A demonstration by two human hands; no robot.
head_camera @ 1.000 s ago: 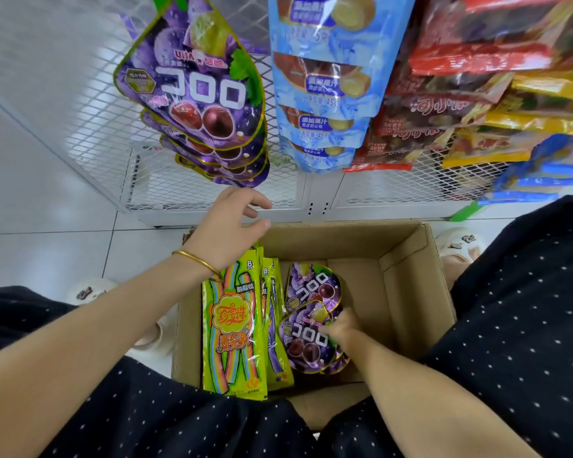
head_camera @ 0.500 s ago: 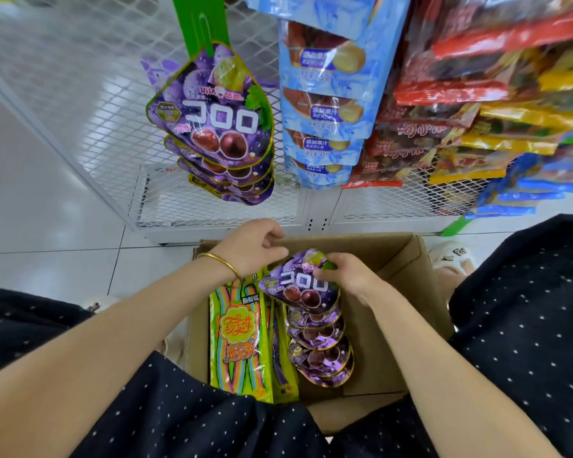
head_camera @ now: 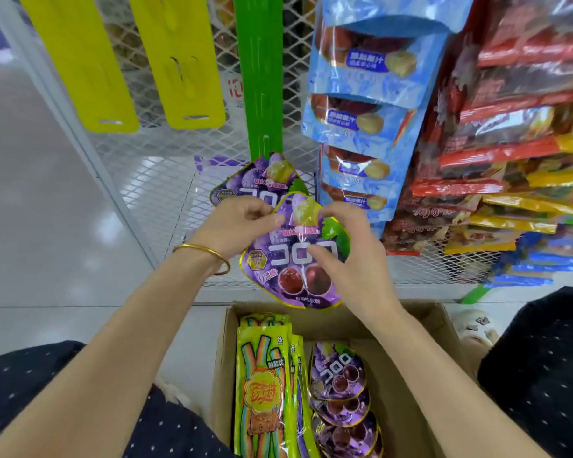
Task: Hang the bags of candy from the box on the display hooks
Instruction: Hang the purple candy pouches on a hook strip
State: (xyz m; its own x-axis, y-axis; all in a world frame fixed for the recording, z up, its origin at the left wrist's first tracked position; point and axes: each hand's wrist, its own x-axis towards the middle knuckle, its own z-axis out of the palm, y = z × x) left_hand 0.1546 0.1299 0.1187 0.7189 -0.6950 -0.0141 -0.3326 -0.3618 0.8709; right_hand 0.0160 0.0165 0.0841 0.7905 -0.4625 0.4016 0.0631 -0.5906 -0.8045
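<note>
Both my hands hold one purple grape candy bag [head_camera: 288,276] in the air above the cardboard box [head_camera: 407,375]. My left hand [head_camera: 235,226] pinches its upper left edge, and my right hand [head_camera: 348,256] grips its right side with the thumb across the front. Just behind it, more purple bags [head_camera: 245,183] hang at the bottom of a green display strip [head_camera: 258,77]. In the box lie several purple bags [head_camera: 338,385] and upright green rainbow candy packs [head_camera: 262,385].
Two bare yellow strips [head_camera: 182,61] hang on the white wire mesh [head_camera: 153,173] to the left. Blue bags [head_camera: 364,110] and red and yellow packs [head_camera: 510,143] hang tightly to the right. My knees in dark dotted fabric flank the box.
My right hand has lifted a purple bag out of the box up to the hanging purple bags. My left hand came off the box's rim and took hold of the bag too.
</note>
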